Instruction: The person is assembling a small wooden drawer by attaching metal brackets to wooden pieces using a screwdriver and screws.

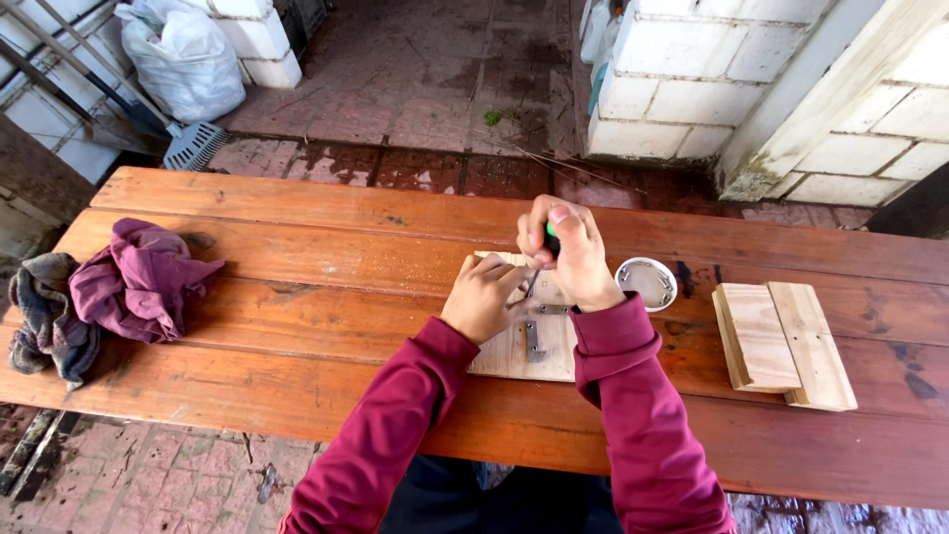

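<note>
- Two maroon sleeves (415,425) reach up from the bottom edge over a reddish plank table (297,386).
- A pale board (514,354) lies flat near the table's near-middle, under both hands; a small metal hinge (534,340) sits on it, just below the hands.
- The left hand (480,299) rests on the board's left part, fingers curled, fingertips pressing near the tool's tip.
- The right hand (565,252) is closed around a screwdriver (542,265) with a green handle, held nearly upright, its dark shaft angling down to the board between the two hands.
- Just right of the right hand stands a small round tin (647,282), white-rimmed, with small metal pieces inside; what they are is too small to tell.
- Further right, well apart from the hands, lie stacked wood blocks (781,344).
- At the table's left end lies a purple cloth (138,279), touching a grey checked cloth (44,316).
- Beyond the table: wet brick floor (415,89), a white sack (183,54), a rake (193,143), and white block walls (682,79).
</note>
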